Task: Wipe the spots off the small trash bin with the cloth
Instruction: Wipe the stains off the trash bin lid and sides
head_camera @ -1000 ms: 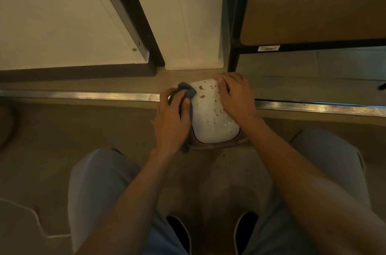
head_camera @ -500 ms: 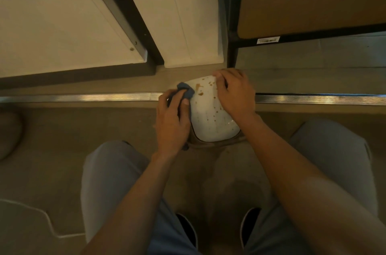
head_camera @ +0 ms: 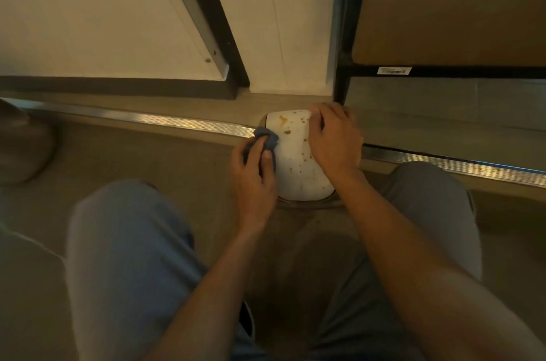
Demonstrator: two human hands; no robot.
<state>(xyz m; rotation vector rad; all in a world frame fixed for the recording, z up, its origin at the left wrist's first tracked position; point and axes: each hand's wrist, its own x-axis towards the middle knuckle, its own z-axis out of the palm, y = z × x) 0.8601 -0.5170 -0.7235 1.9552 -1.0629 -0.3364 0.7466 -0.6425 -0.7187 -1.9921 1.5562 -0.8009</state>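
The floor (head_camera: 124, 154) is taking up most of the view, with a ribbed metal threshold strip (head_camera: 165, 120) running across it from left to right and passing behind the bin. Beyond the strip, a pale wall panel (head_camera: 283, 21) and a dark-framed door (head_camera: 206, 6) are standing close to the bin's far edge, and a dark shelf frame (head_camera: 342, 35) is rising just beside its right far corner, so room is lying open mainly toward the person and to the left. The person's grey-trousered knees (head_camera: 124, 242) are bracketing the near side. The small trash bin (head_camera: 295, 159) is sitting on the floor between them, its white lid flecked with brown spots (head_camera: 287, 132). The right hand (head_camera: 334, 139) is resting over the lid's right edge, fingers curled down around the far corner. The left hand (head_camera: 254, 177) is gripping a bunched blue cloth (head_camera: 267, 136), fingers curled on it, pressing it against the lid's left edge.
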